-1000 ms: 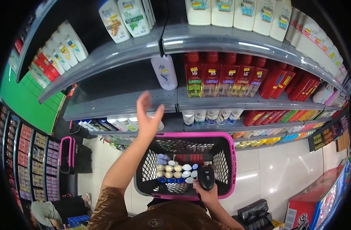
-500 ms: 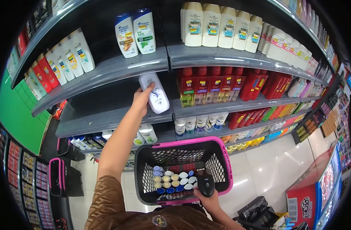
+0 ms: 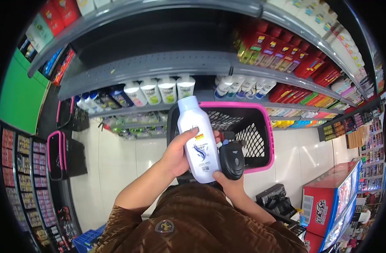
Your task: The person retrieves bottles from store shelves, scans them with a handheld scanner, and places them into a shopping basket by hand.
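A pale lavender shampoo bottle (image 3: 204, 158) stands tilted in front of me, cap up and label facing me. My left hand (image 3: 175, 157) is wrapped round its left side, with the thumb across the front. Beside the bottle's lower right, my right hand (image 3: 233, 187) is closed round a black handheld barcode scanner (image 3: 232, 162); its thumb reaches the bottle's bottom edge. Behind both is a black shopping basket with a pink rim (image 3: 268, 143). Bottle, scanner and hands hide the basket's contents.
Grey shelves (image 3: 159, 63) run across ahead, with white bottles (image 3: 166, 90) on a lower level and red bottles (image 3: 281, 48) to the right. More pink-rimmed baskets (image 3: 62, 156) stand at left. A red display box (image 3: 327, 202) is at lower right.
My left hand has brought the shampoo bottle from the shelf down and toward me, beside the scanner. The scanner has risen slightly, and the view has tipped downward.
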The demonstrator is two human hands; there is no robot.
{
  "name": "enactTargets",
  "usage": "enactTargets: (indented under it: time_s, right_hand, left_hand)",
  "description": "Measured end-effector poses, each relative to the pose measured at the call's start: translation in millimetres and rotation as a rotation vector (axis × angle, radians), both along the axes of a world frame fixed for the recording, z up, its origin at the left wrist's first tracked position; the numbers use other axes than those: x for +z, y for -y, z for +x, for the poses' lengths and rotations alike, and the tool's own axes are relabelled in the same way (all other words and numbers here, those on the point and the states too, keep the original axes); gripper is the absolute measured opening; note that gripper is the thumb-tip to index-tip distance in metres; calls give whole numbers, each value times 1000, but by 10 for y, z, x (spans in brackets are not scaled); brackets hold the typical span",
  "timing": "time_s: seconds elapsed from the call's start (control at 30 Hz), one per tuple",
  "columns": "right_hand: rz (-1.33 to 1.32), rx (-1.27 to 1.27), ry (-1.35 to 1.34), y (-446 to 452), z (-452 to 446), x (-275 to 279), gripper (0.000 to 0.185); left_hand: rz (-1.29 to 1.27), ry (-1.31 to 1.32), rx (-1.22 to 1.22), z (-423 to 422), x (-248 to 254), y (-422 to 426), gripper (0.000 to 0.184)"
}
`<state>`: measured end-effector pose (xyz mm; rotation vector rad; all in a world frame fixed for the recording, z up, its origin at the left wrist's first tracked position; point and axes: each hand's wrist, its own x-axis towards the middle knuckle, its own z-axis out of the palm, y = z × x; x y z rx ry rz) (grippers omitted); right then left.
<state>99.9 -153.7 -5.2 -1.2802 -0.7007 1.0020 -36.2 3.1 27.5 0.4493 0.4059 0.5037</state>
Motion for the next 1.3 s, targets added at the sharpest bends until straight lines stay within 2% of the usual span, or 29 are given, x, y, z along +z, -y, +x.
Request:
enactTargets:
  time_s: [0.07, 0.1, 0.13, 0.2, 0.23, 0.4, 0.47, 0.6, 0.7, 0.73, 0.77, 0.9, 0.97, 1.0, 1.07, 1.2, 1.3]
  right_hand:
    - [34, 112, 19, 24, -123, 35, 65]
    - [38, 132, -70, 35, -160, 27, 74]
    - [24, 130, -71, 49, -219, 33, 74]
    - [137, 163, -20, 54, -317, 55, 73]
    - [126, 168, 21, 83, -341, 29, 74]
    - [28, 202, -1, 118, -329, 88, 73]
    - [-61, 146, 66, 195, -337, 23, 72]
    - [-74, 192, 94, 312, -326, -49, 74]
    - [-102, 236, 256, 339, -315, -42, 74]
    - [-30, 202, 301, 298, -343, -24, 72]
    - [43, 168, 345, 275, -378, -16, 70]
    - [69, 134, 284, 317, -474, -150, 65]
    - [64, 312, 607, 359, -461, -149, 62]
    - [67, 306, 611, 360, -496, -162, 62]
    - [129, 230, 447, 332, -559, -171, 62]
    - [95, 234, 496, 340, -631, -65, 62]
    - [93, 220, 501, 350, -676, -50, 64]
  left_hand:
    - [16, 217, 27, -118, -38, 101, 74]
    - [-41, 149, 63, -114, 15, 204, 95]
    - [-55, 148, 62, -153, -74, 256, 95]
    - [-70, 357, 61, -196, -255, 315, 105]
    - [-77, 352, 82, -195, -285, 326, 107]
    - [-104, 377, 125, -166, -424, 389, 107]
    - [-132, 281, 175, -149, -472, 416, 105]
    - [-181, 383, 112, -203, -479, 415, 102]
    - [-191, 437, 17, -262, -527, 352, 103]
    - [-174, 449, -44, -273, -520, 338, 103]
    - [-288, 421, 4, -280, -481, 378, 101]
    - [-254, 328, 84, -352, -341, 399, 104]
    - [-142, 412, 11, -421, -369, 409, 103]
    - [-138, 414, 5, -451, -369, 419, 103]
    - [-180, 327, 22, -499, -349, 433, 100]
    - [-140, 296, -18, -558, -398, 451, 99]
    - [-206, 303, 32, -559, -359, 456, 98]
